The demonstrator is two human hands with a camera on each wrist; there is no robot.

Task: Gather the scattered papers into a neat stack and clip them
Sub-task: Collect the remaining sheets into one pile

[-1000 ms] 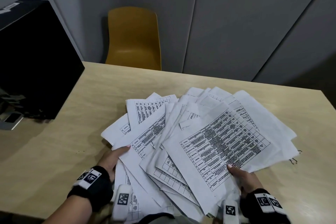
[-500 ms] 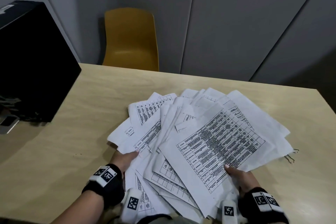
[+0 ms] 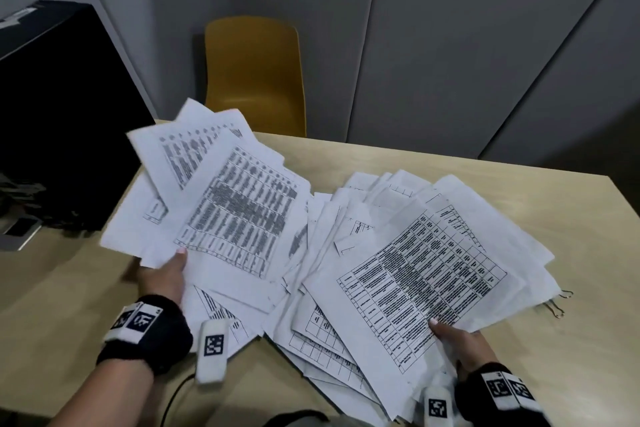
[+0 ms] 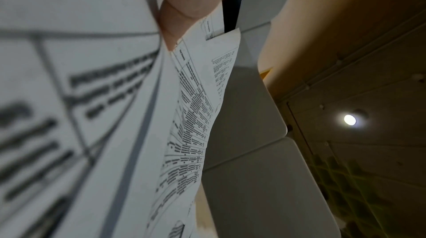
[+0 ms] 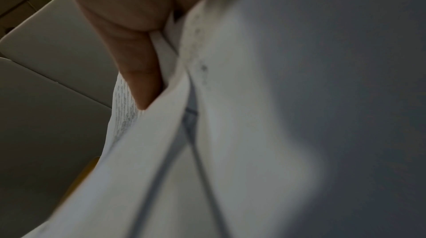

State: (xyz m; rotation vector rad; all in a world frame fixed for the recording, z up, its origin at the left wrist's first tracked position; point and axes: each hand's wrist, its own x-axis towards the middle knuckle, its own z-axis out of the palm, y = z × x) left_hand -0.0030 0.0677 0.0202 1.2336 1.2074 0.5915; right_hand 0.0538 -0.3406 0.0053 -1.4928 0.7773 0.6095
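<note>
Several white printed sheets lie fanned across the wooden table [image 3: 450,163]. My left hand [image 3: 162,276] grips a bunch of sheets [image 3: 221,198] by the near edge and holds it tilted up above the table's left side; the left wrist view shows the thumb [image 4: 184,5] pinching those sheets [image 4: 191,114]. My right hand [image 3: 457,340] grips the near edge of the right-hand pile [image 3: 426,270], thumb on the top sheet, with fingers [image 5: 138,59] pressed on paper [image 5: 230,132] in the right wrist view. Wire clips [image 3: 557,305] peek out at the pile's right edge.
A black monitor [image 3: 59,114] stands at the table's left end, with a dark clutter [image 3: 20,194] at its foot. A yellow chair [image 3: 254,76] sits behind the far edge, against grey wall panels. Bare tabletop shows at the far right and near left.
My left hand has taken hold of the left part of the fan and lifted it up and to the left. The right hand stays on the right pile.
</note>
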